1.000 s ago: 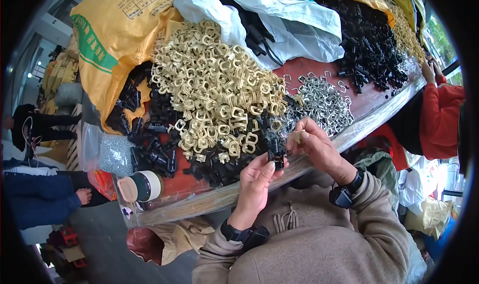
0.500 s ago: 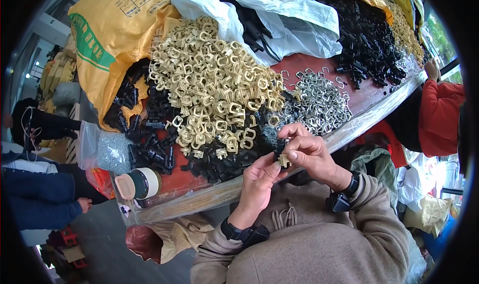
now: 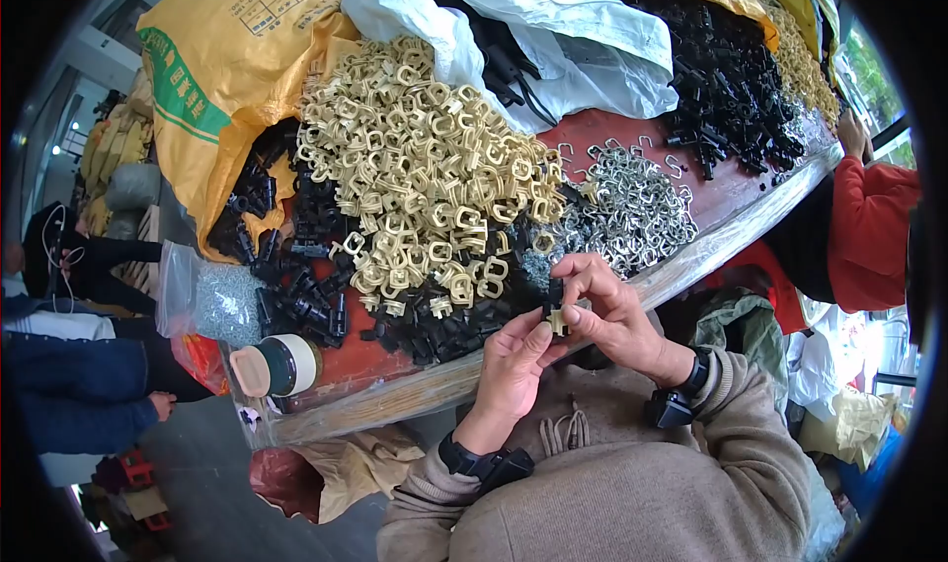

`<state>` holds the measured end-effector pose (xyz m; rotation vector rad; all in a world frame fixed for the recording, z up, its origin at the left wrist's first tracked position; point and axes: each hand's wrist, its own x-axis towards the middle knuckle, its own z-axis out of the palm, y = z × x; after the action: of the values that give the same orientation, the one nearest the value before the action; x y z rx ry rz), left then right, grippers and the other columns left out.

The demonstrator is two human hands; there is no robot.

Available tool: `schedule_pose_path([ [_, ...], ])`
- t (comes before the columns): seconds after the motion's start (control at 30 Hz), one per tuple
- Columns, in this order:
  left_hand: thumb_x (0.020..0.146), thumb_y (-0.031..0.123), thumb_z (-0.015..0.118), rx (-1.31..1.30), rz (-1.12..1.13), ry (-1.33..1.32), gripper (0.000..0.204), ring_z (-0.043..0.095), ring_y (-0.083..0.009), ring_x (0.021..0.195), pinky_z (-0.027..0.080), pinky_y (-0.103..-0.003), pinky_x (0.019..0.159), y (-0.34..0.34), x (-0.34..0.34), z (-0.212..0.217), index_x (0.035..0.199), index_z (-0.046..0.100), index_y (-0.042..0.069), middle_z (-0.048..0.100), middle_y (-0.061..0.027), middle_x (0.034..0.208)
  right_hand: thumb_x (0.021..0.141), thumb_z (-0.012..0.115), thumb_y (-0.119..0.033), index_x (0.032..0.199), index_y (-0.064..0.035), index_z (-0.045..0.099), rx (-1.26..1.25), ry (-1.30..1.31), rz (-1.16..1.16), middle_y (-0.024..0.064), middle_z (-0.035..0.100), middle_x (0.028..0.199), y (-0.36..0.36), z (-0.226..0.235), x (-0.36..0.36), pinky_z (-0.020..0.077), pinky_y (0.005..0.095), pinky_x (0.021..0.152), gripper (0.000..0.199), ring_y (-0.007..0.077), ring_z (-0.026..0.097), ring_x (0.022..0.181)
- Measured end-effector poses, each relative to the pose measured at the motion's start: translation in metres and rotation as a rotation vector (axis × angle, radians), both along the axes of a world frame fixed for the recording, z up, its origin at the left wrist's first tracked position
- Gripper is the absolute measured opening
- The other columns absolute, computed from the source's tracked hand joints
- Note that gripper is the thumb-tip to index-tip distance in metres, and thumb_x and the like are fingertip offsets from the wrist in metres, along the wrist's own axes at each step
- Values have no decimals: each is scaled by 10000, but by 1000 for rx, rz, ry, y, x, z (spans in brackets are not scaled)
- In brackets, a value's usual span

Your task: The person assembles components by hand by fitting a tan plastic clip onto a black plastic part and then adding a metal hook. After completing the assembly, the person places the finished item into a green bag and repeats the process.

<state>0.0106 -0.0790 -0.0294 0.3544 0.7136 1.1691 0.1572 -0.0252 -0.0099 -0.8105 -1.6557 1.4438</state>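
Close above the table's near edge, my left hand (image 3: 511, 364) and my right hand (image 3: 620, 317) meet around one small piece. It joins a black plastic part (image 3: 556, 290), standing upright, with a beige plastic clip (image 3: 557, 320) at its lower end. My left thumb and fingers pinch the beige end. The right thumb and index finger close on the piece from the other side, covering some of it. Beyond my hands spreads a large heap of beige clips (image 3: 425, 167). Right of that lies a pile of shiny metal U-shaped hooks (image 3: 637, 201).
Black plastic parts lie at the left (image 3: 306, 305) and far right (image 3: 726, 88). A jar (image 3: 291, 364) with a pinkish lid stands at the left corner beside a clear bag of small grey bits (image 3: 225, 300). Yellow sack (image 3: 247, 58) and white sack (image 3: 592, 48) line the back. Other people stand at both sides.
My fingers have shifted slightly around the piece, and the black part now shows more upright above the beige clip. The heaps look the same.
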Motion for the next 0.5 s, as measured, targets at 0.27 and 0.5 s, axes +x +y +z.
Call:
schedule_pose_path([
  [0.27, 791, 168, 556, -60, 52, -9, 294, 554, -108, 801, 473, -238, 679, -5, 0, -5, 1040, 501, 20, 569, -41, 928, 774, 525, -112, 734, -54, 469, -30, 57, -88, 92, 416, 1032, -5, -3, -11, 307, 289, 811, 89, 161, 391, 931],
  [0.5, 776, 193, 574, -90, 15, -20, 209, 553, -86, 742, 463, -210, 642, -5, 3, -11, 939, 564, 62, 574, 4, 843, 772, 526, -120, 706, -63, 447, -80, 92, -126, 86, 423, 1004, -13, -6, -15, 307, 258, 790, 118, 137, 389, 908],
])
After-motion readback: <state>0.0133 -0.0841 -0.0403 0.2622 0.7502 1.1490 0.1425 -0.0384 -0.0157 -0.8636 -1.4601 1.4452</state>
